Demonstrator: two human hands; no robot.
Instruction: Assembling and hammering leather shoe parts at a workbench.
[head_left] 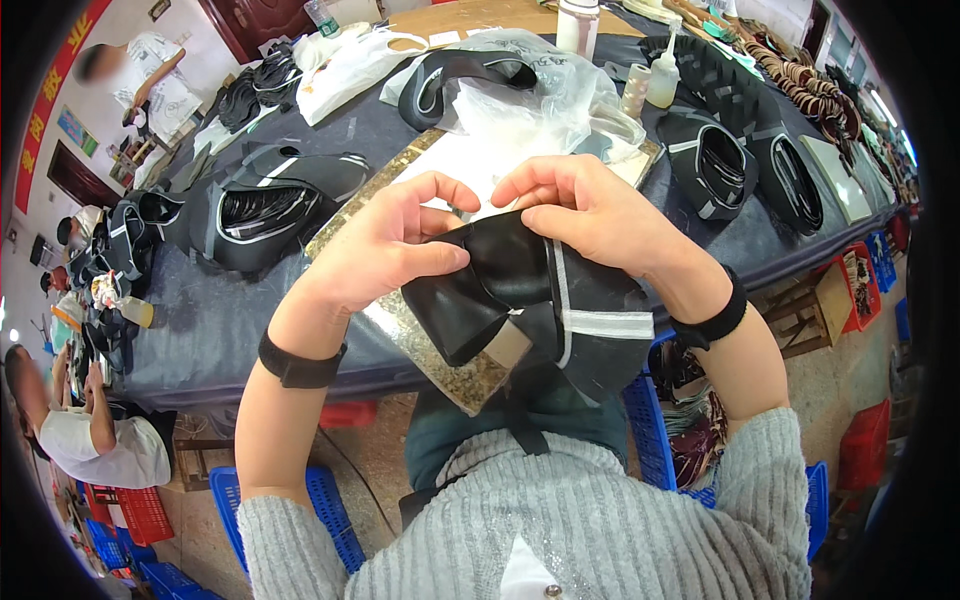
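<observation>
Both my hands hold a black, leather-like piece [512,265] by its far edge, above a speckled stone slab [470,375]. My left hand [395,245] is closed on the left end of that edge, its thumb on the near face and its fingers curled behind. At the right end, my right hand [595,215] pinches the edge between thumb and bent fingers. White tape [608,323] runs along the piece's right part, and a small beige patch [507,343] shows below it. Part of the far side is hidden by my fingers.
Bundles of black strips with pale edging lie left [265,215] and right [705,165] on the dark-covered table [240,350]. Beyond my hands are clear plastic bags [560,90] and a squeeze bottle [662,80]. A blue basket [650,430] stands below right; a co-worker [100,450] sits far left.
</observation>
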